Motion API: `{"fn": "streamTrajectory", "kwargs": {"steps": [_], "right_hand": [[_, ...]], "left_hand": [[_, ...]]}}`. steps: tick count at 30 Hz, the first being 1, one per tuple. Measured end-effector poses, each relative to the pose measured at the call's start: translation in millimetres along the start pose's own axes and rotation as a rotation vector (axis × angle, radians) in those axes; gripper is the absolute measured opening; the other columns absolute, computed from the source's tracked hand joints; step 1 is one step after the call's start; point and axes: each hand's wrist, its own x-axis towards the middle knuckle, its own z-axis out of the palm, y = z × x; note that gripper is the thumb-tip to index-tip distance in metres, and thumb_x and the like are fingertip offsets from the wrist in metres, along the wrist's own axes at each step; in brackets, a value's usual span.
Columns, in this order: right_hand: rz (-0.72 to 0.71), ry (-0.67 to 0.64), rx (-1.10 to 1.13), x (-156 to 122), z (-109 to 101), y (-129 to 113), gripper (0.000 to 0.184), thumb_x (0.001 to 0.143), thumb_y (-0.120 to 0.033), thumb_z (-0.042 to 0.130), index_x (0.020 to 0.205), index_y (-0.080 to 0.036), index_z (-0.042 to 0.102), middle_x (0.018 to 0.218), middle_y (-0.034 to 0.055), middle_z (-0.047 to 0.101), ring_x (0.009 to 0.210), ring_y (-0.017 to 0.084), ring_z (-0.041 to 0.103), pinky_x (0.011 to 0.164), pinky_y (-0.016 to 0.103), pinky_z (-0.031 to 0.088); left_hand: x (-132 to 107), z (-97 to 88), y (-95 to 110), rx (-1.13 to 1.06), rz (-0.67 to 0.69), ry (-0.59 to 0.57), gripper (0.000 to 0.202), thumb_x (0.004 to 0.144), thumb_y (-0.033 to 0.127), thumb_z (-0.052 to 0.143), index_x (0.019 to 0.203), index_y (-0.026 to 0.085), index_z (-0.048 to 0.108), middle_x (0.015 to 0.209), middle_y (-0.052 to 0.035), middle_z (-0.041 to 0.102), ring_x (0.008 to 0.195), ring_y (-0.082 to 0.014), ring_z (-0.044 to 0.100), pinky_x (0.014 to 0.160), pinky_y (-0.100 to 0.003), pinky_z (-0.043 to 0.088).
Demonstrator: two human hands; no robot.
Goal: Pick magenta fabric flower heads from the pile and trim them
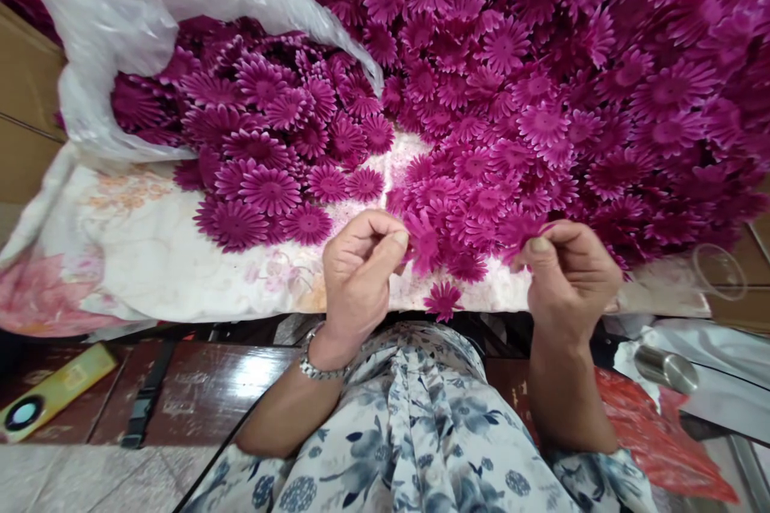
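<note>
A big heap of magenta fabric daisy flowers (541, 80) covers a table spread with a pale floral cloth (138, 256). My left hand (359, 272), with a metal watch on its wrist, pinches one magenta flower (423, 242) at the near edge of the heap. My right hand (569, 272) is closed in a pinch on another magenta flower (522, 228). A single loose flower (443, 300) lies on the cloth's front edge between my hands.
A clear plastic bag (150, 8) at the back left spills more flowers (265, 136). A yellow phone-like object (48, 394) lies on the floor at the left. A metal cylinder (665, 369) and red plastic (655, 433) sit at the right.
</note>
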Motion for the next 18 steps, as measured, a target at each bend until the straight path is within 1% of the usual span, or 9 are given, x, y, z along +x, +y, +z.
{"fn": "streamTrajectory", "kwargs": {"steps": [3, 6, 8, 9, 11, 12, 13, 15, 18], "right_hand": [[-0.228, 0.117, -0.324, 19, -4, 3, 0.004, 0.08, -0.022, 0.061, 0.078, -0.019, 0.062, 0.065, -0.0026, 0.057, 0.052, 0.008, 0.053, 0.05, 0.022, 0.043], [-0.438, 0.012, -0.644, 33, -6, 3, 0.013, 0.083, -0.018, 0.056, 0.092, -0.018, 0.066, 0.078, 0.0026, 0.066, 0.072, 0.012, 0.061, 0.067, 0.026, 0.05], [-0.48, -0.042, -0.729, 34, -9, 3, 0.02, 0.084, -0.017, 0.054, 0.1, -0.018, 0.065, 0.086, 0.0048, 0.068, 0.079, 0.014, 0.063, 0.073, 0.027, 0.051], [-0.483, -0.04, -0.741, 33, -12, 3, 0.021, 0.084, -0.016, 0.054, 0.102, -0.018, 0.065, 0.088, 0.0053, 0.069, 0.08, 0.014, 0.064, 0.074, 0.027, 0.051], [-0.459, -0.03, -0.74, 28, -21, 3, 0.02, 0.083, -0.016, 0.055, 0.1, -0.019, 0.066, 0.089, 0.0056, 0.069, 0.082, 0.015, 0.064, 0.075, 0.028, 0.051], [-0.436, -0.032, -0.74, 26, -27, 2, 0.019, 0.083, -0.016, 0.055, 0.098, -0.019, 0.066, 0.088, 0.0054, 0.069, 0.081, 0.015, 0.063, 0.075, 0.028, 0.05], [-0.405, -0.042, -0.745, 23, -35, 2, 0.017, 0.083, -0.017, 0.056, 0.096, -0.02, 0.066, 0.086, 0.0052, 0.068, 0.08, 0.015, 0.062, 0.074, 0.028, 0.05], [-0.322, -0.094, -0.782, 18, -51, 2, 0.014, 0.084, -0.021, 0.057, 0.094, -0.02, 0.066, 0.084, 0.0052, 0.066, 0.074, 0.014, 0.06, 0.071, 0.027, 0.049], [-0.197, -0.238, -0.888, 11, -68, 7, 0.021, 0.083, -0.028, 0.058, 0.102, -0.02, 0.064, 0.09, 0.0058, 0.062, 0.065, 0.012, 0.055, 0.066, 0.028, 0.048]], "left_hand": [[16, 4.4, -2, 0.109, 0.095, 0.033, 0.006, 0.077, 0.021, 0.061, 0.072, 0.018, 0.059, 0.058, 0.0043, 0.049, 0.049, -0.0071, 0.042, 0.046, -0.021, 0.035], [26, 8.6, -5, 0.404, 0.203, -0.065, 0.006, 0.079, 0.02, 0.06, 0.075, 0.017, 0.064, 0.068, 0.0011, 0.059, 0.061, -0.0092, 0.053, 0.058, -0.022, 0.044], [26, 6.3, -6, 0.608, 0.262, -0.111, 0.009, 0.08, 0.018, 0.058, 0.083, 0.017, 0.067, 0.078, -0.001, 0.063, 0.068, -0.0101, 0.055, 0.064, -0.023, 0.046], [24, 3.3, -5, 0.683, 0.298, -0.097, 0.013, 0.08, 0.018, 0.058, 0.09, 0.017, 0.067, 0.081, -0.0016, 0.063, 0.067, -0.0099, 0.055, 0.064, -0.023, 0.046], [16, -5.4, -1, 0.782, 0.38, -0.061, 0.024, 0.08, 0.019, 0.058, 0.104, 0.018, 0.063, 0.087, -0.0025, 0.061, 0.064, -0.0095, 0.052, 0.063, -0.024, 0.046], [11, -10.1, 2, 0.817, 0.442, -0.108, 0.026, 0.08, 0.02, 0.059, 0.106, 0.018, 0.061, 0.088, -0.0031, 0.06, 0.065, -0.0099, 0.052, 0.063, -0.025, 0.046], [5, -14.2, 4, 0.855, 0.475, -0.23, 0.026, 0.08, 0.019, 0.06, 0.105, 0.017, 0.06, 0.09, -0.0044, 0.06, 0.07, -0.0116, 0.054, 0.065, -0.026, 0.047], [-7, -19.4, 7, 0.877, 0.537, -0.612, 0.023, 0.081, 0.02, 0.059, 0.104, 0.016, 0.059, 0.088, -0.0052, 0.06, 0.075, -0.0136, 0.056, 0.065, -0.026, 0.048], [-23, -18.6, 0, 1.136, 0.506, -0.914, 0.023, 0.085, 0.021, 0.051, 0.107, 0.018, 0.057, 0.092, -0.007, 0.059, 0.078, -0.0175, 0.057, 0.069, -0.031, 0.048]]}}
